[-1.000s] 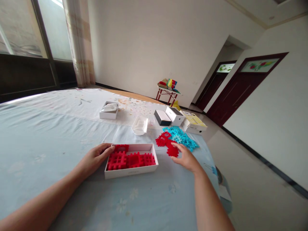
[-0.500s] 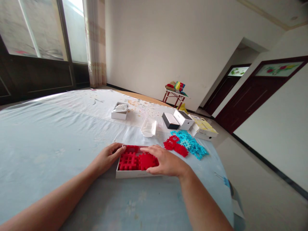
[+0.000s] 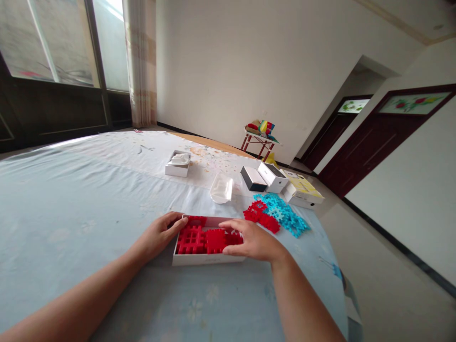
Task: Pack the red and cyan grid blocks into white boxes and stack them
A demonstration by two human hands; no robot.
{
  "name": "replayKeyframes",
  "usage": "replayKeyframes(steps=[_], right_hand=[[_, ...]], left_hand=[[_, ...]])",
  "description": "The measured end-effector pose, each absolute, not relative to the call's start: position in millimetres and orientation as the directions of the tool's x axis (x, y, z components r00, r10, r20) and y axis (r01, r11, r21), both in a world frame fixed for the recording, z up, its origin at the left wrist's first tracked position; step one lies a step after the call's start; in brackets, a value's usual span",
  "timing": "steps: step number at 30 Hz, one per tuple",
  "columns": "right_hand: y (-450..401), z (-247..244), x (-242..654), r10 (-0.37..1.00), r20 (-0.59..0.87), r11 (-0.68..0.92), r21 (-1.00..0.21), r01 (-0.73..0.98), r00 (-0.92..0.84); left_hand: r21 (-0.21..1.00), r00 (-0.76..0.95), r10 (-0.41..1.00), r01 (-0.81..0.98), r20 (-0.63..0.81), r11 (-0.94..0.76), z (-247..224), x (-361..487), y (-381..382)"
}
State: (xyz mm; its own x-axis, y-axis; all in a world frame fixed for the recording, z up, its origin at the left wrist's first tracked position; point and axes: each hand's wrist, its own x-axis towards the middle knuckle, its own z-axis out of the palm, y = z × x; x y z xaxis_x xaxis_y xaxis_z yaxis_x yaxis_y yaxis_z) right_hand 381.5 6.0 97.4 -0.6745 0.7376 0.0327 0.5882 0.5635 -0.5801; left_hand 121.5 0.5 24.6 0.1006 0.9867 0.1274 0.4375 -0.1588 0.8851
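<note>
The tablecloth (image 3: 142, 294) carries all items on the near table. The left hand (image 3: 162, 232) holds the white box (image 3: 199, 260) at its back left corner, thumb and fingers drawn together there. The right hand (image 3: 256, 240) is at the box's right end, its thumb and fingers parted, tips by a solid red piece (image 3: 215, 241). Whether the fingertips touch that piece cannot be told.

The box sits upright, uncovered. A red lattice piece (image 3: 190, 239) lies in its left part, another red piece (image 3: 197, 220) along the back wall, and more red shows beneath the right hand. The solid red piece lies on top of the contents, near the middle. The floor of the box is largely covered; the layers beneath cannot be counted.

Judged by colour, most of the visible red area is inside the box. A small group of red pieces (image 3: 269, 222) lies outside, just beyond the right hand and against the blue pieces (image 3: 288, 216). No blue is visible in the box.

Farther back lie a white plastic tray (image 3: 221, 189), a black-and-white box (image 3: 253, 179), a phone box (image 3: 272, 176) and a yellow-topped box (image 3: 302, 187). A small white box (image 3: 177, 169) with white packing inside stands well apart, to the left. Beyond the near table, a side table (image 3: 261, 137) bears colourful items.
</note>
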Motion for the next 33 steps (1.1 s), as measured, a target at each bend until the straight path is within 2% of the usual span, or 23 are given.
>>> replayKeyframes(steps=[7,10,13,16,19,21,27,33], right_hand=[[4.2,98.2,376.3,0.721,0.078,0.598,-0.573,0.561,-0.689],[11.5,98.5,386.8,0.736,0.119,0.586,-0.605,0.539,-0.667],[31.5,91.0,413.0,0.848,0.222,0.494,-0.66,0.566,-0.481],[56.2,74.4,451.6,0.94,0.299,0.328,-0.652,0.683,-0.166],[72.3,55.1,487.6,0.978,0.209,0.092,-0.538,0.838,0.027],[76.2,44.8,503.4,0.986,0.15,0.01,-0.483,0.876,0.071],[77.7,27.8,516.2,0.989,0.099,-0.067,-0.388,0.919,0.114],[79.4,17.3,518.9,0.989,0.094,-0.065,-0.395,0.916,0.11]], left_hand=[[0.884,0.115,0.987,0.442,0.11,-0.15,24.6,120.1,1.5],[0.879,0.117,0.989,0.456,0.091,-0.135,22.9,118.4,3.0],[0.875,0.107,0.992,0.469,0.073,-0.115,21.2,116.6,4.5],[0.874,0.099,0.993,0.474,0.064,-0.103,20.3,115.7,5.4],[0.877,0.1,0.993,0.471,0.056,-0.097,19.8,115.6,6.5],[0.878,0.1,0.993,0.468,0.064,-0.103,19.7,115.6,7.1],[0.869,0.112,0.991,0.48,0.072,-0.117,21.8,115.6,6.6],[0.866,0.123,0.989,0.484,0.077,-0.127,21.9,115.5,7.2]])
